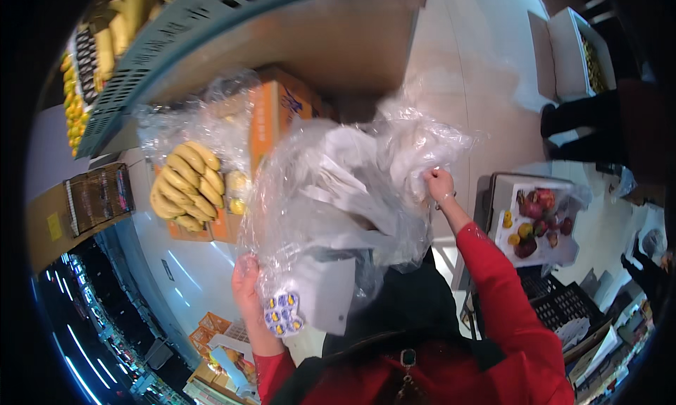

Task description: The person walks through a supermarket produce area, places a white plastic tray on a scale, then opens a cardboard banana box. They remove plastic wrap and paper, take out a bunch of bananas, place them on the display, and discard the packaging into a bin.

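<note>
A large clear plastic bag (277, 209) spreads in front of my body, with crumpled white paper sheets (346, 151) in it. My left hand (245, 281) grips the bag's near left edge. Just beside that wrist is a small sheet of blue, white and yellow stickers (282, 315), overlapping a pale flat sheet (330, 294). Whether the left fingers hold the stickers too, I cannot tell. My right hand (439, 184) pinches a bunched part of the plastic (422, 146) at the far right. To the left, a bunch of yellow bananas (187, 186) rests on an orange carton (264, 120) partly covered by plastic film.
A grey-blue slotted crate (174, 40) of bananas stands above left. Right, a white foam box (562, 246) holds pomegranates and other fruit. Another person's dark-clothed legs (586, 122) are beyond it, near a white box (570, 56). Black crates (565, 304) sit lower right.
</note>
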A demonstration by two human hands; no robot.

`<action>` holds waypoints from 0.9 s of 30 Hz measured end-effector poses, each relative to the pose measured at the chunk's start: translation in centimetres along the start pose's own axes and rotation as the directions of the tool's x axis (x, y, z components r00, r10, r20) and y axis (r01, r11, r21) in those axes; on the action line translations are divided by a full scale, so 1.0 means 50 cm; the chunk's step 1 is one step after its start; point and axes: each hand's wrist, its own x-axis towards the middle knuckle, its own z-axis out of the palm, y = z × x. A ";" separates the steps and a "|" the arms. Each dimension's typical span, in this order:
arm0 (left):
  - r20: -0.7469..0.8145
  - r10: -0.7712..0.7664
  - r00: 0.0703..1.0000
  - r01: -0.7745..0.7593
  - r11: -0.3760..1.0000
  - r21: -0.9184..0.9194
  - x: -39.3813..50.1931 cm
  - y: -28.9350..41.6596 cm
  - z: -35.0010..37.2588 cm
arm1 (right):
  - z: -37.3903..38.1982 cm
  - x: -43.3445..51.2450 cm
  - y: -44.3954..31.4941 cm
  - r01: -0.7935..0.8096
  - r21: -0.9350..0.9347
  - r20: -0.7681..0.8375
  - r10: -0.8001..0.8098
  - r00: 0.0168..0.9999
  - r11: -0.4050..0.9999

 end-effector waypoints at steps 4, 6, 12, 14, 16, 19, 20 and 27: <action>0.031 0.035 0.999 -0.038 0.995 0.091 -0.053 0.095 -0.066 | 0.017 -0.027 -0.044 0.066 0.084 0.196 -0.081 0.977 0.994; 0.084 0.002 0.996 -0.003 1.000 0.006 -0.076 0.138 -0.075 | 0.023 -0.054 -0.085 0.037 0.007 0.235 -0.037 0.971 0.999; 0.037 0.134 0.990 -0.139 0.973 0.186 -0.137 0.202 -0.122 | -0.048 -0.124 -0.210 0.103 0.403 0.201 -0.198 0.959 0.910; 0.003 0.215 0.977 -0.208 0.941 0.265 -0.149 0.205 -0.134 | -0.091 -0.146 -0.243 0.048 0.345 0.191 -0.119 0.974 0.938; -0.058 0.352 0.934 -0.299 0.860 0.413 -0.157 0.199 -0.105 | -0.113 -0.179 -0.275 -0.127 0.405 0.234 0.031 0.972 0.906; 0.398 0.517 0.758 -0.632 0.733 0.251 -0.201 0.173 0.038 | -0.101 -0.261 -0.320 -0.497 0.509 0.654 0.060 0.754 0.703; 0.622 0.440 0.648 -0.729 0.594 0.339 -0.206 0.164 0.101 | -0.095 -0.288 -0.330 -0.521 0.499 0.667 0.078 0.741 0.692; 0.954 0.164 -0.251 -0.824 0.482 -0.300 -0.307 0.131 0.219 | -0.156 -0.372 -0.319 -0.533 0.666 0.649 -0.053 0.759 0.521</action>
